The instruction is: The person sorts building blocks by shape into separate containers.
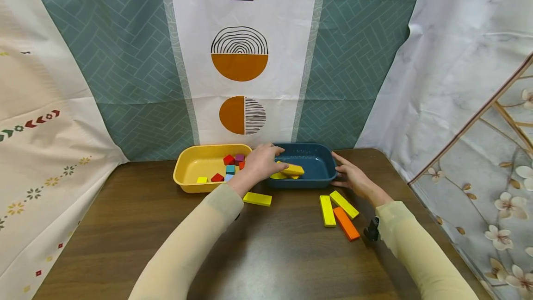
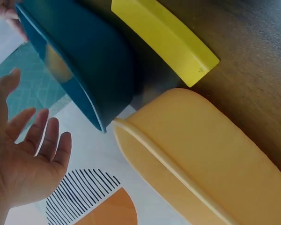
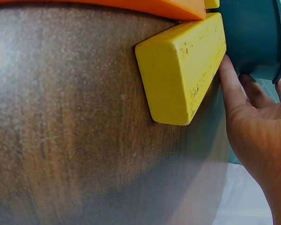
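My left hand (image 1: 261, 163) is over the left end of a dark blue bin (image 1: 310, 184), its fingers spread and relaxed with nothing between them, as the left wrist view also shows. Inside that bin lie several yellow blocks (image 1: 294, 169), partly hidden by the hand. At the bin's other end, my right hand (image 1: 354, 179) touches the outer wall with extended fingers. In the right wrist view, a long yellow block (image 3: 187, 70) lies just beside those fingers. Left of the blue bin stands a yellow bin (image 1: 189, 170) with several small coloured blocks, partly covered by my left wrist.
One yellow block (image 1: 258, 199) lies on the wooden table (image 1: 266, 263) in front of the bins. Nearer my right wrist are two yellow blocks (image 1: 327, 211) and an orange block (image 1: 346, 224). A patterned curtain (image 1: 283, 82) hangs right behind the bins.
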Action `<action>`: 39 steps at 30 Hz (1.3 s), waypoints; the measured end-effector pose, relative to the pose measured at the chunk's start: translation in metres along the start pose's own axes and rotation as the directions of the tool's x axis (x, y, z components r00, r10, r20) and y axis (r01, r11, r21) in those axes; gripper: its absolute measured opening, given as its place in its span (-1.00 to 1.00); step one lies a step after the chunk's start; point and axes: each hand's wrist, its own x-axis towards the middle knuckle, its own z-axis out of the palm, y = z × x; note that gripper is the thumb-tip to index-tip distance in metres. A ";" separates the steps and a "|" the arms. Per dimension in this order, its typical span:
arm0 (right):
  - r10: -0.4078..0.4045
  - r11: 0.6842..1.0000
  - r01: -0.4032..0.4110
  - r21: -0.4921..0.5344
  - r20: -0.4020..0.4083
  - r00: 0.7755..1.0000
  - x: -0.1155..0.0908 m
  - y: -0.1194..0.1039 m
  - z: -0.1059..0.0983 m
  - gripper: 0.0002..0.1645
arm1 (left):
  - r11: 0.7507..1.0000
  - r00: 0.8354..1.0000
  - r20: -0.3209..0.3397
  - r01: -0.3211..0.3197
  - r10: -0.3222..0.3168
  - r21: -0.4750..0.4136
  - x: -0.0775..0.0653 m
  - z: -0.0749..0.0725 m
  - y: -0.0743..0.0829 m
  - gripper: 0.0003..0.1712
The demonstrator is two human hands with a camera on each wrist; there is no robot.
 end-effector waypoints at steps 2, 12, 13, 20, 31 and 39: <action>-0.001 1.000 0.001 0.001 0.000 1.000 0.000 0.000 0.000 -0.21 | 1.000 1.000 0.014 0.011 -0.011 -0.013 -0.001 0.000 -0.001 -0.28; 0.001 1.000 -0.001 0.008 -0.010 1.000 0.001 0.001 -0.001 -0.22 | 0.999 0.999 0.001 0.044 -0.044 -0.032 -0.002 -0.002 -0.006 -0.31; 0.001 1.000 -0.001 0.010 -0.010 1.000 0.001 0.001 -0.001 -0.22 | 0.999 0.999 0.000 0.043 -0.043 -0.032 -0.003 -0.002 -0.006 -0.31; -0.009 1.000 0.009 0.012 0.000 1.000 0.000 0.000 0.000 -0.21 | 0.999 0.999 -0.015 0.028 -0.028 -0.046 -0.006 -0.004 -0.010 -0.33; 0.004 1.000 -0.004 0.019 -0.010 1.000 0.001 0.000 0.000 -0.22 | 0.997 0.999 -0.030 0.012 -0.015 -0.072 -0.012 -0.008 -0.012 -0.35; -0.015 1.000 0.014 0.013 0.010 1.000 0.000 0.000 0.001 -0.22 | 0.994 0.998 -0.038 -0.051 0.048 -0.092 -0.019 -0.013 -0.014 -0.38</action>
